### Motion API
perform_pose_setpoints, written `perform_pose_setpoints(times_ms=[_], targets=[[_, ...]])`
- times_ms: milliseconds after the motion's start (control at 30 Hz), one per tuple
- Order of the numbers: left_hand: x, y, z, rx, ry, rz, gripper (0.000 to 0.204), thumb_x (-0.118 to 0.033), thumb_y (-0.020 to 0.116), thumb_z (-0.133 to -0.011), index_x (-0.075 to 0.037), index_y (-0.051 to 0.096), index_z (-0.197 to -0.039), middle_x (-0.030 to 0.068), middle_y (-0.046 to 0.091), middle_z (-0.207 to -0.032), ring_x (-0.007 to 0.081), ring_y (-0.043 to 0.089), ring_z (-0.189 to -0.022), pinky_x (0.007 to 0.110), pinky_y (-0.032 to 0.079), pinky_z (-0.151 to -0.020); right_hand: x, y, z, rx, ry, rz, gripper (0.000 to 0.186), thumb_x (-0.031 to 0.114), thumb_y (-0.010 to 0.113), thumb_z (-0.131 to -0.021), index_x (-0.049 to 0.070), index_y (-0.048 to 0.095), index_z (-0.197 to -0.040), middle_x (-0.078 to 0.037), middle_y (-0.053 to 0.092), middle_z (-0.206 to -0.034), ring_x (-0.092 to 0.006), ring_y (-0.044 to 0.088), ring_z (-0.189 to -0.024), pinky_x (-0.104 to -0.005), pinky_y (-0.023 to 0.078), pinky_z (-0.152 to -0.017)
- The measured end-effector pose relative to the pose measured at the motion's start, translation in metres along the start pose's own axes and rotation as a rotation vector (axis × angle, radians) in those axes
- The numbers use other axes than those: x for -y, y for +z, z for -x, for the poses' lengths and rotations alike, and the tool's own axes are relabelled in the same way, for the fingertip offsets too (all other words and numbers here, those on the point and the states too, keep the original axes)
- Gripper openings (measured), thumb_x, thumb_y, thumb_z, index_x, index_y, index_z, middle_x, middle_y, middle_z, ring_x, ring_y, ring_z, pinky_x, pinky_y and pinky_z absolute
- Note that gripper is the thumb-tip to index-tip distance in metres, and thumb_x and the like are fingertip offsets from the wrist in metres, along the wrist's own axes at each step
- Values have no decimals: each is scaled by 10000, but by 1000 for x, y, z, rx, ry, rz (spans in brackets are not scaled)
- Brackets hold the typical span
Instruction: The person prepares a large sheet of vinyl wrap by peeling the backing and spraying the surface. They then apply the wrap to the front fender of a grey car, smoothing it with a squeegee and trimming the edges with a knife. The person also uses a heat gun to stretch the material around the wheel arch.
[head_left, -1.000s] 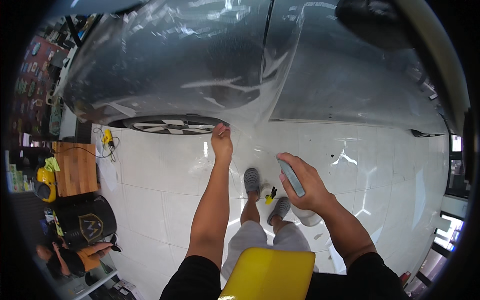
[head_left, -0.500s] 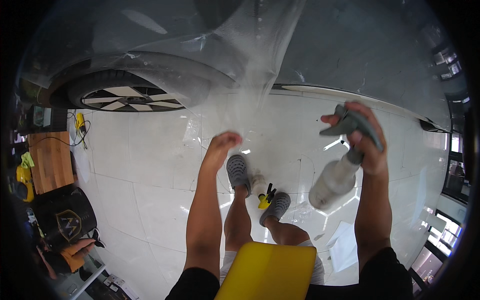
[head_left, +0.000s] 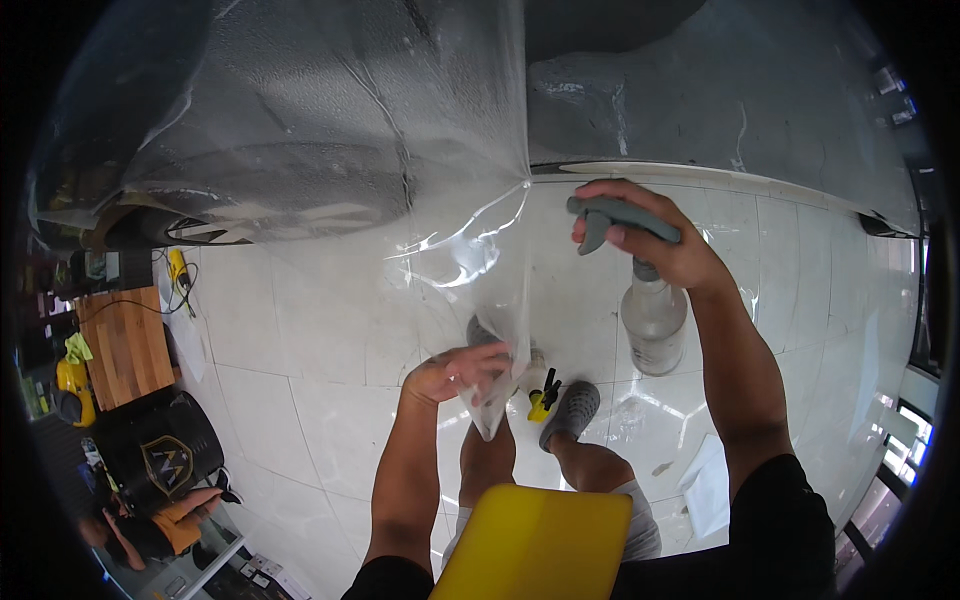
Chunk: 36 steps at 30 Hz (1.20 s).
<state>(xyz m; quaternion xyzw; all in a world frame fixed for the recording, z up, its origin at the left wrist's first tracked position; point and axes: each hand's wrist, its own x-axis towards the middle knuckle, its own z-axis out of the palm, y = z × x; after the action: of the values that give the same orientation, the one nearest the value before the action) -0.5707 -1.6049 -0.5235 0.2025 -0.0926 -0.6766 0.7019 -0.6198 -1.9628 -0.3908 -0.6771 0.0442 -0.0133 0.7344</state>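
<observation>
My right hand (head_left: pixel 665 235) is closed around the grey trigger head of a clear spray bottle (head_left: pixel 655 325), held upright with cloudy liquid inside. A large sheet of clear film (head_left: pixel 470 255) hangs off the dark grey car (head_left: pixel 800 110), wet and wrinkled. Its lower end narrows to a point in front of my left hand (head_left: pixel 462 372). The fingers of that hand are stretched out and apart against the film, partly seen through it. Behind the film, the car's wheel (head_left: pixel 300 215) shows blurred.
Between my grey clogs (head_left: pixel 572 412) stands a second bottle with a yellow-and-black spray head (head_left: pixel 543 398). A white sheet (head_left: pixel 708 490) lies on the tiles at right. On the left are a wooden board (head_left: pixel 127 350), a black drum (head_left: pixel 160 450), a corded yellow tool (head_left: pixel 178 268) and another person (head_left: pixel 165 530).
The film has swung down and toward me, now covering the wheel. My left hand has dropped lower to the film's end. My right hand has moved left with the spray bottle, now upright.
</observation>
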Motion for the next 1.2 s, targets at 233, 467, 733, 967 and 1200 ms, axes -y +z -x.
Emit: perform_pose_setpoints(times_ms=[233, 467, 733, 967, 1200], targets=[[14, -8, 22, -142, 124, -219, 454, -258, 682, -797, 104, 649, -1069, 240, 655, -1108, 311, 633, -914, 394, 451, -882, -16, -8, 49, -95, 15, -62, 413, 192, 603, -913, 22, 506, -1276, -71, 624, -914, -168, 595, -845, -297, 477, -755], [-12, -14, 32, -304, -13, -189, 304, -157, 654, -807, 65, 670, -1014, 228, 668, -1046, 378, 612, -1034, 432, 401, -984, -194, 22, 86, -422, 33, 458, 554, 136, 606, -895, 63, 393, -1401, -169, 650, -1045, -312, 633, -1031, -366, 490, -893], [-44, -39, -4, -408, 45, -215, 143, -51, 612, -848, 13, 668, -963, 144, 681, -897, 317, 630, -957, 403, 414, -943, -250, 19, 156, -286, 666, 544, 662, 97, 620, -843, 72, 340, -1443, -220, 537, -1301, -386, 541, -1183, -418, 448, -995], [-54, -52, -3, -335, -38, -269, 175, -103, 640, -838, 19, 657, -962, 166, 682, -930, 288, 633, -948, 376, 425, -921, -79, 68, -45, -47, 185, -614, 572, 87, 692, -818, -30, 476, -1334, -160, 582, -1251, -229, 561, -1153, -358, 396, -1025], [-68, -68, -26, -565, 58, -430, 260, -186, 690, -815, -1, 645, -992, 111, 664, -973, 220, 605, -977, 342, 432, -884, -61, 39, -43, -73, 179, -116, 180, 67, 635, -844, 31, 633, -1021, -61, 655, -959, -173, 611, -917, -307, 465, -860]])
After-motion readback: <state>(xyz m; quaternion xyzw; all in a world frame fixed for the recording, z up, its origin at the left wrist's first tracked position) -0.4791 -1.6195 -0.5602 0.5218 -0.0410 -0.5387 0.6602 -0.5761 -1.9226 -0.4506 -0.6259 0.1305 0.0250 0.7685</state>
